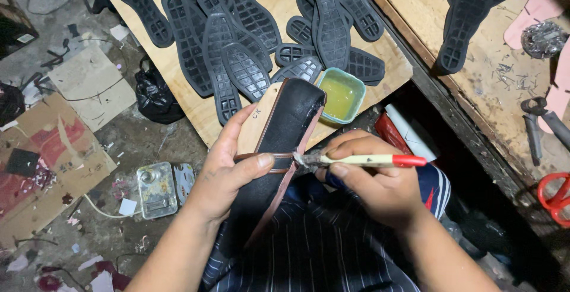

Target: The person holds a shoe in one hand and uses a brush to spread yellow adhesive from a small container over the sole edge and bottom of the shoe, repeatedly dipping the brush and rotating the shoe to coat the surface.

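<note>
At far left we see a littered floor with cardboard scraps (89, 87), a black plastic bag (155, 96) and a small metal tin (156, 189); what the tin holds is too blurred for us to tell. Our left hand (228, 170) is clamped on a shoe last wrapped in black material (279, 143), thumb across a thin strap; the lower end of the last is hidden behind the wrist and our striped lap. Our right hand (374, 185) is closed on a brush with a pale handle and red end (362, 161), its bristles touching the last's edge. Just above, a green tub of yellowish glue (341, 95) sits at the board's corner, beside crowded black rubber soles (237, 36). At right, pliers (537, 122) and red scissors (555, 197) are cut off by the frame.
</note>
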A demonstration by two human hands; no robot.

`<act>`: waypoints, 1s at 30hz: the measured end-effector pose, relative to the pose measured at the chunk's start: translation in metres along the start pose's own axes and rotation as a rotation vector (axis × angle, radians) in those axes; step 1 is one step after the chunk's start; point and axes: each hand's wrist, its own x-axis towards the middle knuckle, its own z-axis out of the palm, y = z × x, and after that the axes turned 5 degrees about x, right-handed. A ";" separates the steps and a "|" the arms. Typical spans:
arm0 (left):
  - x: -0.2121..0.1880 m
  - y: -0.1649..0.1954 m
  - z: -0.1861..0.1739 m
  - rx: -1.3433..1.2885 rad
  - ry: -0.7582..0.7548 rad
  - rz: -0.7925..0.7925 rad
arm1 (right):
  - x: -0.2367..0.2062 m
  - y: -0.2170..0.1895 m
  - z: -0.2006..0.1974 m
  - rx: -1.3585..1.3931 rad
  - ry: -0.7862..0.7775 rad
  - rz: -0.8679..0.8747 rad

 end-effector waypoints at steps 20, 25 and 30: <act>0.036 -0.010 0.007 -0.541 -0.021 -0.267 | 0.008 -0.014 0.024 -0.292 -0.101 -0.044; 0.051 -0.016 0.007 -0.576 0.090 -0.428 | 0.005 -0.011 0.031 -0.649 -0.085 -0.351; 0.062 -0.021 0.002 -0.570 0.043 -0.367 | -0.012 -0.004 0.034 -0.394 -0.147 -0.166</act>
